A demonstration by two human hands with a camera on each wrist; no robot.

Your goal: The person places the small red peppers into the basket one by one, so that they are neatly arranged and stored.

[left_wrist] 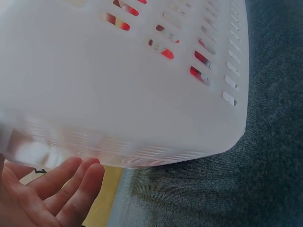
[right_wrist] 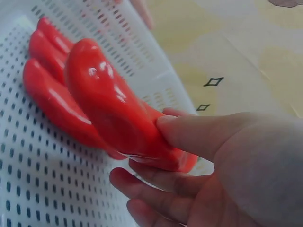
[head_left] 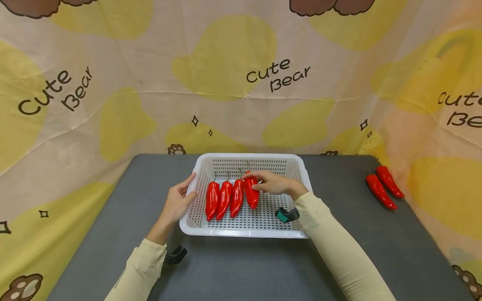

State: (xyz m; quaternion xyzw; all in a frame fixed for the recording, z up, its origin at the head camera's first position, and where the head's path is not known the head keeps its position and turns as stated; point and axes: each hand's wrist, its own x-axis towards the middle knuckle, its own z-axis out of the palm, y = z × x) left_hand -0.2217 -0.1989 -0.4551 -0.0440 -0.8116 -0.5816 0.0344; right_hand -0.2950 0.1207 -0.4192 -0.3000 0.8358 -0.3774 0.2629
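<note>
A white perforated plastic basket (head_left: 244, 233) stands on the table. My left hand (head_left: 176, 203) holds its left rim, the thumb over the edge; in the left wrist view the fingers (left_wrist: 87, 182) lie along the outside of the basket wall (left_wrist: 118, 94). Over the basket's middle, my right hand (head_left: 276, 184) pinches a red chili pepper (right_wrist: 109, 101) between thumb and fingers near its stem end. Its tip points toward me, and I cannot tell whether it touches the basket floor. Three more red peppers (head_left: 224, 200) lie side by side just left of it, stems pointing away.
Two red peppers (head_left: 381, 192) (head_left: 390, 182) lie on the grey table (head_left: 233, 267) near its right edge. A patterned cloth (head_left: 226, 62) hangs behind and around the table. Black straps with devices (head_left: 288, 215) sit at both wrists.
</note>
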